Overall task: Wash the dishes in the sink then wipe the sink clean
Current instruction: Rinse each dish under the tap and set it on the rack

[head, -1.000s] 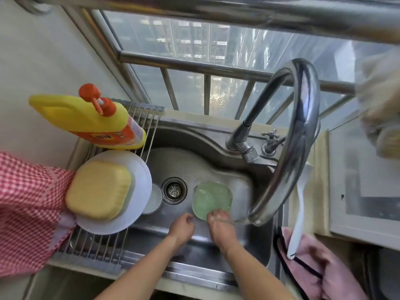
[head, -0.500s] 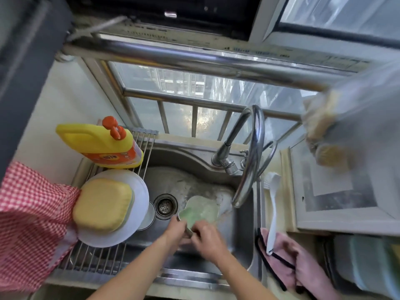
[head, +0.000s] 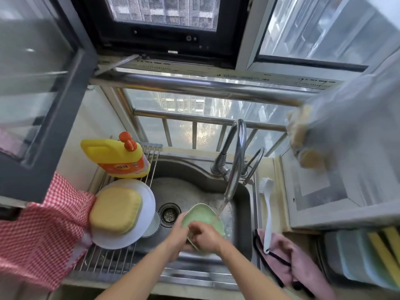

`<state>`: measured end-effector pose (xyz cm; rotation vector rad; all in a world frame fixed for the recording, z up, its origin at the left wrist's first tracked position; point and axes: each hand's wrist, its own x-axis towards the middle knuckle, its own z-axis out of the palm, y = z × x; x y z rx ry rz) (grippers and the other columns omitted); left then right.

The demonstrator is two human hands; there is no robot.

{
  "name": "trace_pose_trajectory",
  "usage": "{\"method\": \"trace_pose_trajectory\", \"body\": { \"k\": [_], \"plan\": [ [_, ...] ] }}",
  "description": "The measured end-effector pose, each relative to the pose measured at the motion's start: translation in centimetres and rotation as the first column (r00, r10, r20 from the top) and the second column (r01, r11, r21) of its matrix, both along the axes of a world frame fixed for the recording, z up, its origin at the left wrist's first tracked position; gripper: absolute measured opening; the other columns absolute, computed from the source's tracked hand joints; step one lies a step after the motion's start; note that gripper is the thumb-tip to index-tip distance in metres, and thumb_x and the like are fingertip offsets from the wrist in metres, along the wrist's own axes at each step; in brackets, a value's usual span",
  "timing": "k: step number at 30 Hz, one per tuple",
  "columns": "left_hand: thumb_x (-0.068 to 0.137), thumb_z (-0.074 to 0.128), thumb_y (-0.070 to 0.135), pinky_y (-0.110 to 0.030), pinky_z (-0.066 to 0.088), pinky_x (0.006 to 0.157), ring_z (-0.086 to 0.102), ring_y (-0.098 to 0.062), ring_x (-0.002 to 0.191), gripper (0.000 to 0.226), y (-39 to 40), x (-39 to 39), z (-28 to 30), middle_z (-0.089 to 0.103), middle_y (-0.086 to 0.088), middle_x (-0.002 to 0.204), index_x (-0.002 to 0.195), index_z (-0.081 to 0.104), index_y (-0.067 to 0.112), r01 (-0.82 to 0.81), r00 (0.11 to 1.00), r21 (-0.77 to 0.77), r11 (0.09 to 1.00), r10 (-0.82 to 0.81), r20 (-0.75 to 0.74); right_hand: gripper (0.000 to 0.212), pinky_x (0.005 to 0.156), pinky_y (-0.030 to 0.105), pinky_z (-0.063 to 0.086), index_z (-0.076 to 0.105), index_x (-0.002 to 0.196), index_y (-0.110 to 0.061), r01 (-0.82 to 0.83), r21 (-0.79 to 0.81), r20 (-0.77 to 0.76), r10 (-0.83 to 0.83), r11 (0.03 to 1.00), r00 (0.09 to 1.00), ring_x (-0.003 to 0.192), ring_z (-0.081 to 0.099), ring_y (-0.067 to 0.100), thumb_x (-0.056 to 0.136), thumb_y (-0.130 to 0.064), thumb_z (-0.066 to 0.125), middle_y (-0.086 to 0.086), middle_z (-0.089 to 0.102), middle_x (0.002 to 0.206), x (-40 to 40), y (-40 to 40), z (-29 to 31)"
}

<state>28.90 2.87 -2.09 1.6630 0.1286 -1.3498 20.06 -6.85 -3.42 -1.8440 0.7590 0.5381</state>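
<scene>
Left grip [head: 178, 233]: you hold the green dish [head: 202, 215] tipped so water runs off.
Right grip [head: 204, 236]: fingers curl on it, rubbing.

Bright daylight comes in through the window [head: 194, 118] at the back, so the whole picture is light and easy to see. The shiny tap [head: 237, 161] and the metal sink [head: 244, 204] have white gleams on them. Shadows are soft and faint. The wide lens bends straight lines near the edges, so the window frames curve. The sides look smeared and fuzzy, most of all the red checked cloth [head: 41, 234] on the left and the pale things at the right.
</scene>
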Motion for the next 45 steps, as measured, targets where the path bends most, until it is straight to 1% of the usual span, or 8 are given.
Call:
{"method": "trace_pose_trajectory", "body": {
  "k": [6,12,17,25,31,37,41,45],
  "plan": [
    [0.092,0.034,-0.008,-0.062,0.059,0.073,0.071,-0.039,0.101,0.057,0.6,0.1,1.1,0.070,-0.012,0.116,0.124,0.055,0.034,0.052,0.998,0.005,0.999,-0.052,-0.045,0.031,0.092,0.033,0.044,0.057,0.122,-0.018,0.020,-0.341,-0.166,-0.081,0.940,0.983,0.115,0.055,0.031,0.093,-0.013,0.049,0.010,0.054,0.126,-1.3,-1.3,0.4],
    [0.086,0.029,-0.014,-0.059,0.059,0.074,0.071,-0.037,0.092,0.074,0.3,-0.5,0.9,0.068,-0.017,0.120,0.137,0.050,0.035,0.030,0.994,-0.011,0.999,-0.031,-0.107,0.036,0.094,0.029,0.041,0.065,0.114,-0.009,-0.031,-0.204,0.105,0.053,0.979,0.993,0.106,0.052,0.023,0.084,-0.014,0.045,0.013,0.059,0.119,-0.2,0.2,2.1],
    [0.088,0.031,-0.009,-0.065,0.057,0.076,0.073,-0.039,0.093,0.066,0.0,0.0,1.9,0.073,-0.013,0.111,0.129,0.055,0.036,0.014,0.999,0.003,1.000,-0.014,-0.050,0.025,0.081,0.032,0.047,0.069,0.101,-0.009,-0.080,-0.277,-0.048,0.069,0.958,0.996,0.098,0.063,0.027,0.088,-0.005,0.048,0.013,0.070,0.109,-1.0,-0.5,2.0],
    [0.085,0.027,-0.016,-0.061,0.059,0.077,0.073,-0.035,0.090,0.067,-0.6,-0.6,4.4,0.073,-0.013,0.108,0.125,0.058,0.028,0.099,0.995,-0.066,0.993,-0.098,0.017,0.045,0.107,0.034,0.038,0.052,0.130,-0.020,-0.050,-0.382,-0.010,0.050,0.923,0.999,0.125,0.041,0.029,0.087,-0.012,0.059,0.011,0.041,0.134,-1.8,-1.5,2.4],
    [0.086,0.027,-0.014,-0.057,0.061,0.072,0.073,-0.036,0.087,0.070,-0.6,-0.4,5.0,0.071,-0.014,0.110,0.126,0.055,0.035,0.046,0.999,-0.021,0.999,-0.046,0.016,0.026,0.089,0.037,0.051,0.068,0.103,-0.014,-0.097,-0.249,-0.003,0.099,0.964,0.995,0.100,0.063,0.027,0.084,-0.010,0.050,0.008,0.069,0.107,-2.7,-1.2,3.5],
    [0.085,0.028,-0.013,-0.050,0.060,0.065,0.071,-0.035,0.076,0.066,-0.1,-2.0,5.2,0.072,-0.018,0.104,0.124,0.058,0.032,0.067,0.997,-0.039,0.997,-0.068,-0.019,0.045,0.104,0.037,0.043,0.046,0.142,-0.016,0.070,-0.460,0.022,-0.067,0.885,0.997,0.123,0.046,0.030,0.097,-0.018,0.045,0.012,0.046,0.135,-2.3,-1.6,3.8],
    [0.095,0.040,-0.001,-0.044,0.059,0.059,0.068,-0.027,0.075,0.040,-1.1,-2.1,5.0,0.071,-0.015,0.097,0.121,0.061,0.020,-0.070,0.997,-0.042,0.997,0.068,-0.036,0.033,0.103,0.039,0.039,0.070,0.107,-0.015,0.036,-0.370,0.180,0.033,0.928,0.983,0.109,0.054,0.024,0.104,-0.029,0.041,0.009,0.065,0.114,-2.0,0.1,4.4],
    [0.105,0.040,0.016,-0.035,0.056,0.050,0.065,-0.023,0.070,0.023,-2.1,-1.5,5.3,0.067,-0.015,0.092,0.116,0.058,0.007,-0.069,0.997,-0.027,0.997,0.068,-0.036,0.037,0.079,0.039,0.044,0.060,0.080,-0.017,0.064,-0.392,0.238,0.035,0.918,0.971,0.083,0.055,0.019,0.098,-0.044,0.043,0.006,0.065,0.086,-2.8,0.0,5.3]
  ]
}}
